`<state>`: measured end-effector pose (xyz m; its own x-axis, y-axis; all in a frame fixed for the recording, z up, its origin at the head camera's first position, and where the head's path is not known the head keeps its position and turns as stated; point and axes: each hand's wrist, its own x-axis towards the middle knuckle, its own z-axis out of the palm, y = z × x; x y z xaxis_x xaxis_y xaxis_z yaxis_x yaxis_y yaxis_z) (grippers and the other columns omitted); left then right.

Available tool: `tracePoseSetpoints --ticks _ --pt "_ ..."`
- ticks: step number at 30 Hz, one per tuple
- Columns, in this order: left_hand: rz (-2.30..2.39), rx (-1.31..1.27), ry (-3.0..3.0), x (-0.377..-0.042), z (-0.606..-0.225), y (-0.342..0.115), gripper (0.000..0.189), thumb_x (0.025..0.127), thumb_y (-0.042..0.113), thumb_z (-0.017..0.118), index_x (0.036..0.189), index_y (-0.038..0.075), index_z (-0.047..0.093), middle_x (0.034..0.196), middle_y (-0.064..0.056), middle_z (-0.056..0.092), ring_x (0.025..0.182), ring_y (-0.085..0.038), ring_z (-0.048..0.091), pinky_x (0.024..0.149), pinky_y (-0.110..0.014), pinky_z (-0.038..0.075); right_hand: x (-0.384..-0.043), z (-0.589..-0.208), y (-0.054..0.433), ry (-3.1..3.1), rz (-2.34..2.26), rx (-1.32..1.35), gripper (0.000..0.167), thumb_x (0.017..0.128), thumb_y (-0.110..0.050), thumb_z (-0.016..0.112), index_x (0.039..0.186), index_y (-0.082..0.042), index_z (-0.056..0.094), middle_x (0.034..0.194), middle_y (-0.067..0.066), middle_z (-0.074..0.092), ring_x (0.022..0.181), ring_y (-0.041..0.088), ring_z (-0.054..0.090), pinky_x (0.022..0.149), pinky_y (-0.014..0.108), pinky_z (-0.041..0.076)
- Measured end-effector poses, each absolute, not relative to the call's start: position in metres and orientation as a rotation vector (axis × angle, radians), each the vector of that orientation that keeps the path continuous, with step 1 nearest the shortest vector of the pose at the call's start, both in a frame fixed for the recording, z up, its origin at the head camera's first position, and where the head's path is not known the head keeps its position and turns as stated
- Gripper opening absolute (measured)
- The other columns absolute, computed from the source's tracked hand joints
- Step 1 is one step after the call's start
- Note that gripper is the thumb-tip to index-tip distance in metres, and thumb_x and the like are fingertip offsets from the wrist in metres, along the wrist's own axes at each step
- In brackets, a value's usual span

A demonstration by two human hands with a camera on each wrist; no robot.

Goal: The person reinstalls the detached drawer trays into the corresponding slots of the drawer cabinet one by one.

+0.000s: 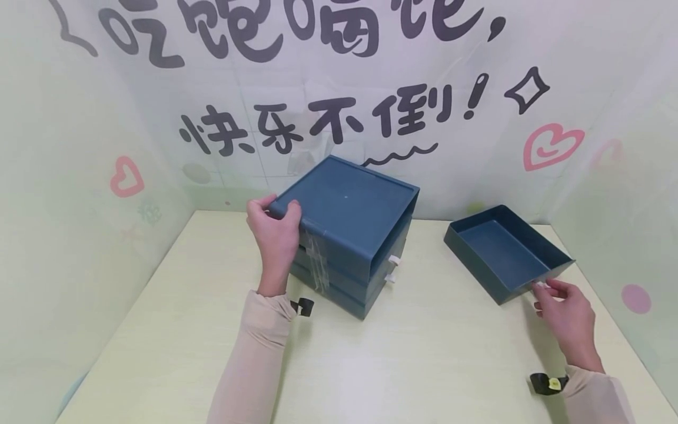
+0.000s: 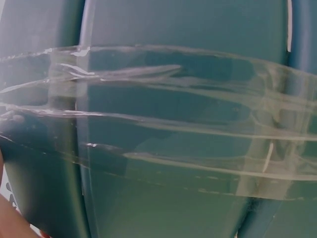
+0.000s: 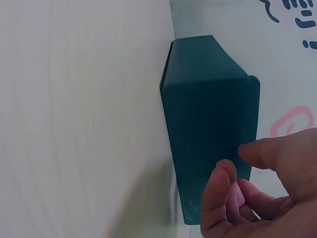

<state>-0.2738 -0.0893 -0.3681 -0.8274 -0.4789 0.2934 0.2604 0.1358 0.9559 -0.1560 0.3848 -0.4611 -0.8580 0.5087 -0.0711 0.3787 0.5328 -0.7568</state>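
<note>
A dark blue drawer cabinet [image 1: 344, 206] stands angled on the table, with clear tape [image 2: 163, 119] wrapped over its side. My left hand [image 1: 276, 232] grips its upper left corner, thumb on the top panel. The top slot faces right and has no drawer in it; white pull tabs [image 1: 392, 269] stick out from the drawers below. To the right lies a loose blue drawer [image 1: 503, 253], open side up. At its near end my right hand [image 1: 567, 315] pinches the white tab [image 1: 541, 284] on the front, the fingers curled under the thumb in the right wrist view.
The pale wooden table [image 1: 371, 365] runs back to a white printed wall sheet [image 1: 296, 88] with dark lettering and hearts. Side sheets [image 1: 625, 194] close off left and right. The loose drawer is near the table's right edge. Black wrist straps [image 1: 545, 384] hang at the sleeves.
</note>
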Motion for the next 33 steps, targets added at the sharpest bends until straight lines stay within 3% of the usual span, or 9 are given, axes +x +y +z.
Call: tracePoseSetpoints --ticks 3,6,10,14,26,33 --pt "-1.749 0.206 -1.867 -0.274 -0.368 -0.089 0.051 0.086 0.020 0.069 0.126 -0.003 0.048 0.121 -0.020 0.046 0.088 -0.018 0.050 0.075 -0.031 0.045 -0.157 -0.463 0.387 -2.621 1.231 -0.789 0.068 0.102 -0.040 0.052 0.147 0.010 0.041 0.122 0.024 0.060 0.059 -0.015 0.057 0.057 0.012 0.051" --pt "-1.749 0.202 -1.864 -0.274 -0.368 -0.090 0.051 0.086 0.020 0.069 0.126 -0.003 0.048 0.121 -0.020 0.047 0.089 -0.018 0.050 0.075 -0.031 0.046 -0.158 -0.465 0.389 -2.639 1.225 -0.795 0.069 0.103 -0.041 0.052 0.148 0.010 0.040 0.125 0.028 0.059 0.058 -0.014 0.057 0.057 0.012 0.050" --pt "-1.750 0.196 -1.861 -0.274 -0.368 -0.090 0.050 0.086 0.020 0.069 0.126 -0.003 0.048 0.120 -0.020 0.047 0.088 -0.018 0.050 0.075 -0.031 0.046 -0.159 -0.468 0.392 -2.684 1.150 -0.787 0.067 0.103 -0.043 0.051 0.145 0.009 0.045 0.100 0.007 0.069 0.058 -0.012 0.057 0.059 0.013 0.045" --pt "-1.751 0.194 -1.859 -0.274 -0.368 -0.090 0.050 0.086 0.019 0.068 0.126 -0.003 0.048 0.120 -0.020 0.047 0.088 -0.019 0.050 0.075 -0.031 0.046 -0.159 -0.469 0.394 -2.717 1.100 -0.788 0.067 0.102 -0.044 0.051 0.144 0.008 0.047 0.083 -0.014 0.063 0.058 -0.012 0.056 0.060 0.017 0.041" --pt "-1.760 0.196 -1.863 -0.274 -0.368 -0.089 0.049 0.087 0.021 0.068 0.126 -0.002 0.048 0.123 -0.020 0.046 0.089 -0.019 0.051 0.076 -0.032 0.047 -0.167 -0.470 0.398 -2.733 1.031 -0.810 0.064 0.102 -0.044 0.052 0.138 0.008 0.053 0.068 -0.020 0.063 0.058 -0.011 0.049 0.060 0.018 0.039" --pt "-1.760 0.197 -1.867 -0.274 -0.368 -0.090 0.049 0.087 0.020 0.068 0.126 -0.002 0.048 0.120 -0.019 0.046 0.086 -0.018 0.051 0.073 -0.030 0.048 -0.169 -0.472 0.400 -2.760 1.012 -0.800 0.063 0.102 -0.045 0.052 0.137 0.008 0.054 0.072 -0.008 0.071 0.058 -0.008 0.051 0.058 0.019 0.040"
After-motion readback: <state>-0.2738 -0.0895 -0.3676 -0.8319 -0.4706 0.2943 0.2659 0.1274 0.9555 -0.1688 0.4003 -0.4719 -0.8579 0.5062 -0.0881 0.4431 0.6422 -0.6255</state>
